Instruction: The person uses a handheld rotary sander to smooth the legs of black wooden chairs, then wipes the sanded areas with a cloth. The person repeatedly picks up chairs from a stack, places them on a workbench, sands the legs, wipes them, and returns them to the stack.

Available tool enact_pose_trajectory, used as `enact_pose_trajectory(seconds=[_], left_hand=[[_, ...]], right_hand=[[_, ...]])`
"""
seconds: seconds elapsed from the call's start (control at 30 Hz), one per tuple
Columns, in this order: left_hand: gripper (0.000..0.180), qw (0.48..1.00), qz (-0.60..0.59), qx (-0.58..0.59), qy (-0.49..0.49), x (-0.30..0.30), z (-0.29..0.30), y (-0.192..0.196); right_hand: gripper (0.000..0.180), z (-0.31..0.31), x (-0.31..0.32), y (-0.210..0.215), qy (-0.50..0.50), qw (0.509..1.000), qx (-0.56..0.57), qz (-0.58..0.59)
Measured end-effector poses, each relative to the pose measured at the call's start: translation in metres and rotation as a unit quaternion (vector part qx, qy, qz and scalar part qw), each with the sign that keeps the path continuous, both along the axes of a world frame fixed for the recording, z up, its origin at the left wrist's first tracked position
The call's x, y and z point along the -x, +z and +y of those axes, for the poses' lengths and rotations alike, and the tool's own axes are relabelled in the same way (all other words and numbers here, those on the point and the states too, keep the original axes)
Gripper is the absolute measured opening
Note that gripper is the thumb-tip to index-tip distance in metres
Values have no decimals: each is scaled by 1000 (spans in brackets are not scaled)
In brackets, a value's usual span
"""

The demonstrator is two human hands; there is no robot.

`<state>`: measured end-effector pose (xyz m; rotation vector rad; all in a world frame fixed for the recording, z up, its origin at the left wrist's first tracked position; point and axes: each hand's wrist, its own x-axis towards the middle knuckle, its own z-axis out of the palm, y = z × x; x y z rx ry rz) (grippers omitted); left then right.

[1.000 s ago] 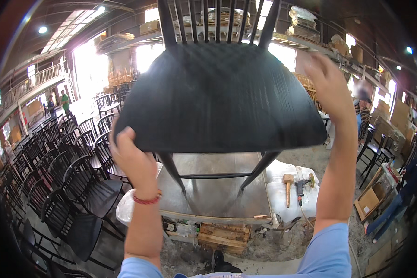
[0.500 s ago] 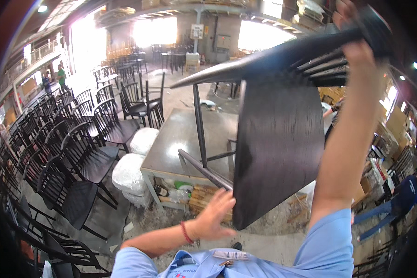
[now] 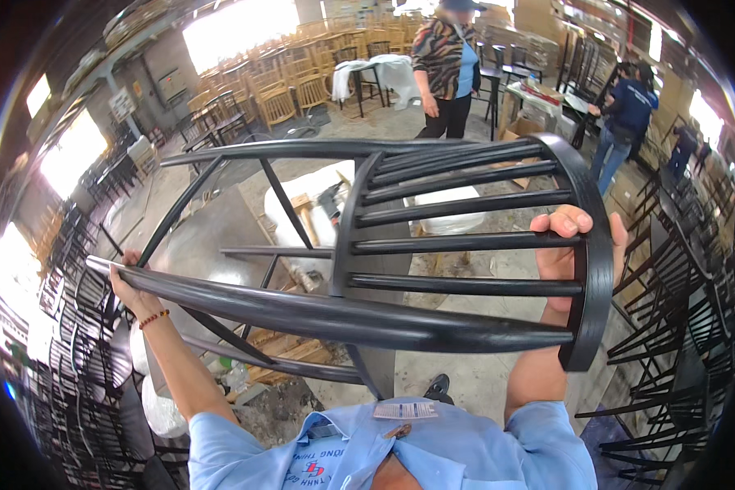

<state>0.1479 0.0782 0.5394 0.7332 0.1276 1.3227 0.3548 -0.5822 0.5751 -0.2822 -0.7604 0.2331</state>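
Note:
A black wooden chair (image 3: 433, 322) lies on its side in the air before my chest, its spindled back to the right and its legs to the left. With my left hand (image 3: 132, 287) I grip the end of a long leg, fingers wrapped round it. My right hand (image 3: 565, 245) is closed on the curved top rail (image 3: 590, 269), fingers coming through between the spindles. The chair's seat (image 3: 376, 327) is seen almost edge-on behind the spindles. Below the chair is a grey-topped table (image 3: 208, 237), partly hidden by the legs.
Black chairs crowd the floor at left (image 3: 90, 327) and right (image 3: 670, 343). Ahead stands a person in a patterned top (image 3: 445, 69); another in dark blue (image 3: 629, 106) is by a cluttered table. Unpainted wooden chairs (image 3: 302, 86) are stacked at the back.
The chair has come down from high on the right and now lies sideways across my front. My left hand has closed on a leg. My view has swung to the right.

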Motion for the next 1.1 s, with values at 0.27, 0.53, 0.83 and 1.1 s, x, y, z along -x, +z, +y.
enact_pose_trajectory(seconds=[0.27, 0.53, 0.83, 1.1], left_hand=[[22, 958, -16, -209, -195, -162, -189, 139], [9, 742, -114, -309, -584, -349, -392, 218], [9, 717, -153, -353, -581, -591, -434, 173], [10, 737, -37, -334, -586, -793, -458, 114]], right_hand=[[57, -221, -59, -131, -280, 930, 171, 165], [29, -232, -61, -288, -450, 606, 383, 532], [30, -130, -171, -380, -475, 577, 228, 624], [53, -69, -314, -435, -270, 559, 423, 660]])
